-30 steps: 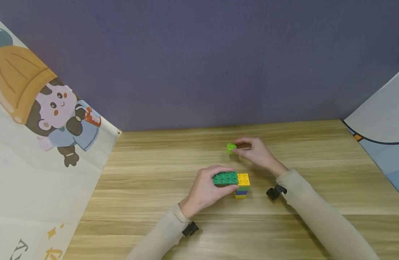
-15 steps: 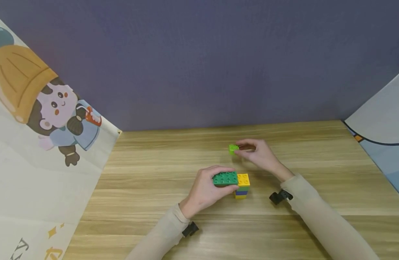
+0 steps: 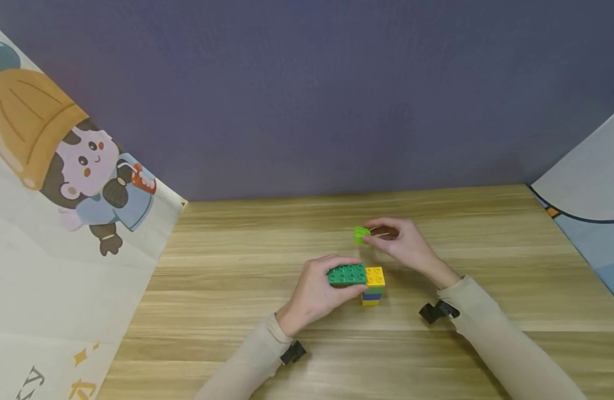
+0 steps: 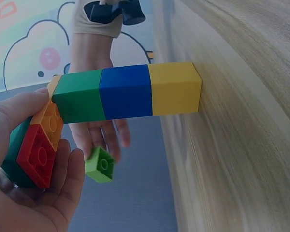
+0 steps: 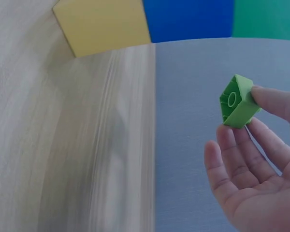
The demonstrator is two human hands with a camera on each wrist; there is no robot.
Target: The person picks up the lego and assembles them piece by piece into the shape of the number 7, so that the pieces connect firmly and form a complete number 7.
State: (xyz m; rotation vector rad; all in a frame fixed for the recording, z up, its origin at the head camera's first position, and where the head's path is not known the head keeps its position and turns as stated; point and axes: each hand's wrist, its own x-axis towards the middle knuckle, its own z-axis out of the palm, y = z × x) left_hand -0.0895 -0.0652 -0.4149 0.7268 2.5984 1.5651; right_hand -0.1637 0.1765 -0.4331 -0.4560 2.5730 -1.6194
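Observation:
In the head view my left hand grips a dark green building brick from the left, thumb and fingers on opposite sides. Beside it a yellow brick tops an upright column. The left wrist view shows the column's green, blue and yellow bricks, the yellow one lowest on the table. A red brick sits at the overhanging part by my left fingers. Behind the column my right hand pinches a small lime green brick, hollow underside showing, held apart from the column.
The wooden table ends at a dark blue-grey upright panel. A pale sheet with a cartoon figure borders the left side. Another printed sheet stands at the right. Each wrist carries a black camera.
My right hand has come slightly nearer and to the right with the lime green brick, closer to the column. My left hand and the column stay in place.

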